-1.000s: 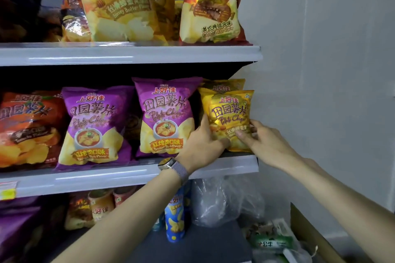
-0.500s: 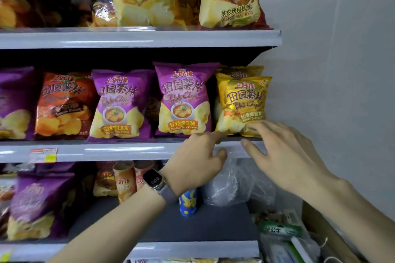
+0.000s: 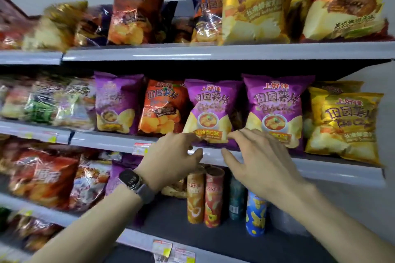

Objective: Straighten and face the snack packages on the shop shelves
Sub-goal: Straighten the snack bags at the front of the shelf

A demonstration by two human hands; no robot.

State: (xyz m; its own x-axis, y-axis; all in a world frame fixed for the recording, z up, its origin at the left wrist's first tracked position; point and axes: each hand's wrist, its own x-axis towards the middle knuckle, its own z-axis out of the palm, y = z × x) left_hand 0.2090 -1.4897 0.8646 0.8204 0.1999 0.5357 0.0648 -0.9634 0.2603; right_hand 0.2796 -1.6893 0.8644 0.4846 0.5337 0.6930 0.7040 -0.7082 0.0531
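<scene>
1. Two bare forearms rise from the lower edge of view toward the front edge of the middle shelf point(image 3: 106, 140). The left wrist carries a watch point(image 3: 130, 179).
2. Left hand point(image 3: 171, 156): back toward the camera, fingers loosely curled, thumb held apart below them in front of the shelf edge. The fingertips lie at the lower left corner of the middle purple bag point(image 3: 210, 104). Nothing is gripped, and whether they touch the bag cannot be told.
3. Right hand point(image 3: 265, 162): palm forward, fingers straight and spread, holding nothing. The fingertips lie at the bag's lower right corner, and the hand covers the lower left of the right purple bag point(image 3: 275, 109).
4. Middle shelf, front row: three purple bags, the third being the left purple bag point(image 3: 118, 102). One orange bag point(image 3: 164, 107) stands between the left and middle ones. All stand upright at the front edge, faces outward.
5. Right end of the middle shelf: two yellow bags point(image 3: 346, 128), one behind the other.
6. Lower shelf point(image 3: 171, 230): four upright tubes point(image 3: 195, 196), namely two orange-red, one dark and one blue.
7. Top shelf point(image 3: 171, 53), right end: one large yellow bag point(image 3: 252, 4) and one red bag point(image 3: 346, 2). Bags farther left are too blurred to count.
</scene>
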